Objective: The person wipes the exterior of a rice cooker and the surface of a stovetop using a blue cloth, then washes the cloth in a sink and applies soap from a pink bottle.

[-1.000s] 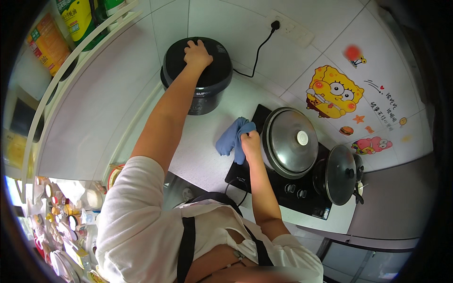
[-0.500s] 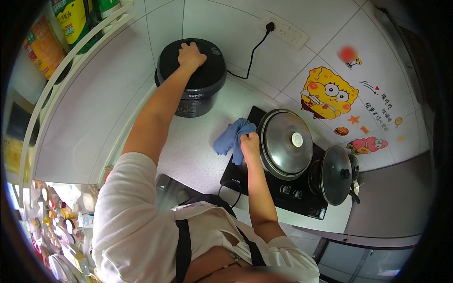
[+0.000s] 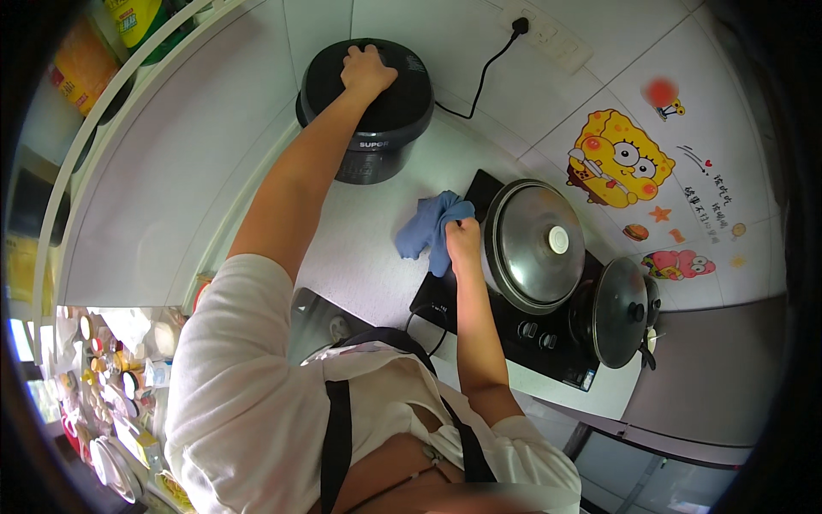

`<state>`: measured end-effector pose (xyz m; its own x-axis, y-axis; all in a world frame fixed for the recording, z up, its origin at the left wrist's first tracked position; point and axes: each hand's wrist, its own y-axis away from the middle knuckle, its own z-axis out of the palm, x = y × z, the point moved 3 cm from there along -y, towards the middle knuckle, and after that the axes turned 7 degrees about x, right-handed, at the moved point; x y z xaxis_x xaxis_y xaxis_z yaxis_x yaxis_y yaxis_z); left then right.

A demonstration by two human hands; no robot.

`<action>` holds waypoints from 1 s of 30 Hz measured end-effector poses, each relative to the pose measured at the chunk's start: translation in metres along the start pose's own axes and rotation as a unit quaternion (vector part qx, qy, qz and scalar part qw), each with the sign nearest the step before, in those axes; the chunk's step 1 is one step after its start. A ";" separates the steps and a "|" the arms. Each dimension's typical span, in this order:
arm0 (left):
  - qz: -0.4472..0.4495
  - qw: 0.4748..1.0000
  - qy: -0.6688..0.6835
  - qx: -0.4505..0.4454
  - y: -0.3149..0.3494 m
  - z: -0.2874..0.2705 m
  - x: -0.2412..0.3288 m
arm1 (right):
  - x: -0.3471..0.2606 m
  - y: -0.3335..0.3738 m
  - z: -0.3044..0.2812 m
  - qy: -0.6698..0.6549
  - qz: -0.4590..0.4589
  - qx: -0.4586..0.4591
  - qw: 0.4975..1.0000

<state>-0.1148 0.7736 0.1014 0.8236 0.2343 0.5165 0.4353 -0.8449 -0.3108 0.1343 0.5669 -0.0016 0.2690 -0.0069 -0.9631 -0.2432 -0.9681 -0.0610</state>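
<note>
My left hand [image 3: 369,74] reaches far forward and rests on the lid of a black rice cooker [image 3: 366,120]. Its fingers are bent and a little apart on the lid, with the fingertips partly hidden. My right hand [image 3: 463,242] is closed on a crumpled blue cloth [image 3: 426,230], which hangs over the white counter beside the left edge of the black cooktop [image 3: 432,295]. Just right of that hand stands a large pot with a domed metal lid [image 3: 538,244] and a pale knob.
A dark pan with a glass lid [image 3: 618,313] sits at the cooktop's right end. A black cord [image 3: 485,81] runs from the rice cooker to a wall socket [image 3: 548,38]. Bottles stand on the shelf [image 3: 81,68] at upper left. Jars and dishes crowd the lower left.
The whole view has shifted, so the counter things appear higher and further right. My left hand stays on the rice cooker's lid; my right hand keeps hold of the cloth, whose folds have changed slightly.
</note>
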 end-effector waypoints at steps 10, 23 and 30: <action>0.058 0.998 -0.007 -0.029 -0.004 0.002 -0.008 | 0.016 -0.003 0.013 0.037 0.042 -0.051 0.997; 0.117 0.991 -0.002 -0.060 -0.001 -0.002 -0.014 | 0.018 -0.003 0.032 0.041 0.027 -0.059 0.997; 0.110 0.993 -0.010 -0.051 0.004 -0.006 -0.005 | 0.059 -0.009 0.034 0.082 -0.010 -0.072 0.994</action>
<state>-0.1191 0.7662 0.1022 0.9020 0.0483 0.4290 0.2069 -0.9205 -0.3314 0.1205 0.5837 -0.0665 0.4236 -0.0163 -0.9057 -0.1032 -0.9942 -0.0304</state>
